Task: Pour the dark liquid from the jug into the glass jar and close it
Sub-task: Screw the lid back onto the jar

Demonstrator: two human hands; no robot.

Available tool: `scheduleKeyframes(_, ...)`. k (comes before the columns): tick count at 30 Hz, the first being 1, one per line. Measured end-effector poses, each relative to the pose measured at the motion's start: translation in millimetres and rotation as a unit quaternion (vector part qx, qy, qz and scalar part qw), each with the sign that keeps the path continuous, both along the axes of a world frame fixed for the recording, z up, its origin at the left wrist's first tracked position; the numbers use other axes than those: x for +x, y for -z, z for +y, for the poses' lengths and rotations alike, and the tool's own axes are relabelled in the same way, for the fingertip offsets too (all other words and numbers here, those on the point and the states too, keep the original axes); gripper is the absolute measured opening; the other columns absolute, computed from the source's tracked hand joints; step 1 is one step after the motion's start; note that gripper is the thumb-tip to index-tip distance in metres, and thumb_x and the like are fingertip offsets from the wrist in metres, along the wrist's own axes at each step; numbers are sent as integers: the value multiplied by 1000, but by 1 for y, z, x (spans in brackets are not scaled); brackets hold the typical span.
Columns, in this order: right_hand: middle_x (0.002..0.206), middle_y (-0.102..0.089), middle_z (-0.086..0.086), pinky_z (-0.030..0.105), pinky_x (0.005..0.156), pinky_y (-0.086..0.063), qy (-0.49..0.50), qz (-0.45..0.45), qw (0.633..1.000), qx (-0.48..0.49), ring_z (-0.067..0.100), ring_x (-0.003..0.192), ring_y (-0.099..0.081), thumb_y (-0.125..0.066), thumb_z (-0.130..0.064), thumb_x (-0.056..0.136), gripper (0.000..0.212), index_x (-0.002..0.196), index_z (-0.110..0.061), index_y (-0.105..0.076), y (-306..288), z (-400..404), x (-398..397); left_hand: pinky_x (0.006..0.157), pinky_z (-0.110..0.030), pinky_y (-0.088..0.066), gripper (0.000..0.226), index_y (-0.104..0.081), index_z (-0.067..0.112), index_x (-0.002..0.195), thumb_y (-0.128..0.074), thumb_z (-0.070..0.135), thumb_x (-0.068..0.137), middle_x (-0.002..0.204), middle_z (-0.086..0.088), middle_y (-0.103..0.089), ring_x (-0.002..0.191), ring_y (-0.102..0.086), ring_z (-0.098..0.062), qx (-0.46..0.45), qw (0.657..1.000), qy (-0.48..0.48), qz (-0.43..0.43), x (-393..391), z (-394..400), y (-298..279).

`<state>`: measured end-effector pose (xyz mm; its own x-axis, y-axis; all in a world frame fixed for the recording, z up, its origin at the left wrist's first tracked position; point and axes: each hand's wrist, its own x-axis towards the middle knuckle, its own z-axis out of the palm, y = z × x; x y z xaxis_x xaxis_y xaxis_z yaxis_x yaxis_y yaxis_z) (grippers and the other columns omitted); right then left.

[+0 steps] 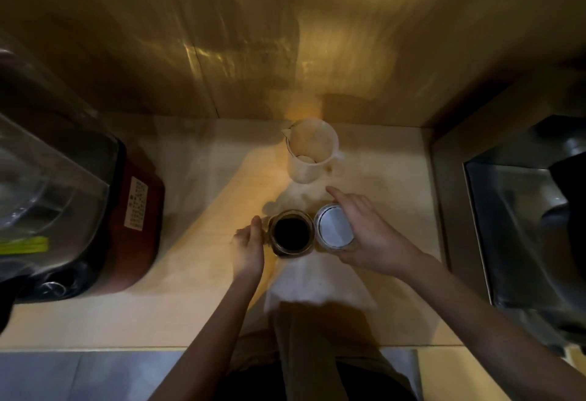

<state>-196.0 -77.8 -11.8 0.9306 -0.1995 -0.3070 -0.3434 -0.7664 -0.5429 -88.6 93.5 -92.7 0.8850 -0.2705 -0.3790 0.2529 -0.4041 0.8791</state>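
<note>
The glass jar [291, 231] stands open on the counter, filled with dark liquid. My left hand [249, 246] wraps around its left side. Just right of the jar, my right hand [367, 235] holds the round white lid [334, 230], its pale face turned up toward me, index finger stretched out. Behind them, the white plastic jug [312, 150] stands upright near the wall with its spout to the left, and it looks empty.
A white cloth [314, 286] lies under the jar toward the front edge. A blender with a dark red base [133, 226] fills the left side. A steel sink [520, 229] lies to the right. A wall [285, 35] rises behind the counter.
</note>
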Motion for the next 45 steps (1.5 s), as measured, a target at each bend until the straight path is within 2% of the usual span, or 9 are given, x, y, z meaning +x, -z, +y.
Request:
scheduleKeyframes(3, 134, -36, 5, 25, 103, -28, -16, -12, 1000, 8, 17, 127, -29, -78, -18, 69, 104, 147, -18, -9, -12, 7, 4, 77, -29, -42, 19, -57, 17, 94, -39, 18, 89, 99, -4, -58, 97, -54, -22, -27, 997, 66, -27, 5, 13, -5)
scheduleKeyframes(8, 141, -36, 6, 22, 104, -30, -35, -22, 998, 40, 15, 129, -34, -79, -21, 71, 103, 147, -20, -9, -28, 21, 20, 106, -35, -30, 86, -31, 25, 139, -64, 41, 61, 135, 9, -38, 127, -31, -11, 49, 947, 312, -61, 9, 28, -13)
scheduleKeyframes(12, 144, -37, 7, 36, 111, -30, -112, -5, 994, -8, 21, 132, -32, -78, -26, 71, 100, 146, -20, -13, -25, 36, 38, 106, -48, -34, 98, -28, 25, 141, -67, 55, 56, 143, -1, -43, 130, -37, -19, 75, 941, 317, -95, 7, 29, -6)
scheduleKeyframes(16, 134, -44, 7, 39, 107, -31, -190, 12, 972, -137, 25, 124, -37, -73, -35, 74, 76, 137, -15, -36, -20, 48, 53, 104, -42, -38, 99, -34, 21, 139, -62, 60, 52, 138, -4, -51, 126, -45, -21, 57, 944, 306, -108, 7, 29, -13)
scheduleKeyframes(24, 124, -51, 12, 41, 95, -37, -192, 35, 945, -264, 31, 113, -46, -70, -44, 73, 69, 128, -11, -44, -25, 65, 62, 98, -44, -44, 97, -36, 25, 139, -68, 59, 53, 135, -1, -56, 120, -54, -20, 77, 944, 299, -113, 8, 30, -7)
scheduleKeyframes(31, 110, -59, 15, 39, 83, -43, -124, 26, 950, -284, 33, 99, -57, -67, -51, 75, 61, 118, -11, -50, -30, 69, 64, 101, -49, -40, 105, -30, 34, 140, -56, 74, 47, 140, 1, -51, 127, -48, -20, 89, 944, 306, -86, 9, 30, -8)
scheduleKeyframes(38, 100, -67, 11, 32, 66, -46, 6, 65, 955, -288, 25, 94, -64, -43, -66, 85, 68, 108, -3, -51, -29, 78, 66, 101, -50, -40, 97, -32, 34, 139, -67, 64, 54, 139, 1, -52, 127, -49, -20, 95, 945, 300, -89, 9, 30, -7)
scheduleKeyframes(42, 91, -66, 12, 32, 67, -44, 31, 93, 962, -254, 26, 86, -62, -33, -64, 90, 65, 88, -5, -62, -36, 73, 54, 101, -50, -40, 102, -32, 35, 138, -59, 75, 49, 139, 2, -52, 125, -50, -19, 91, 943, 305, -92, 10, 30, -7)
scheduleKeyframes(45, 65, -54, 3, 33, 68, -42, 48, 137, 978, -147, 24, 74, -55, -34, -60, 91, 59, 62, -12, -53, -48, 63, 48, 102, -50, -39, 105, -31, 34, 139, -57, 77, 48, 141, 2, -51, 127, -48, -19, 88, 942, 309, -93, 10, 31, -7)
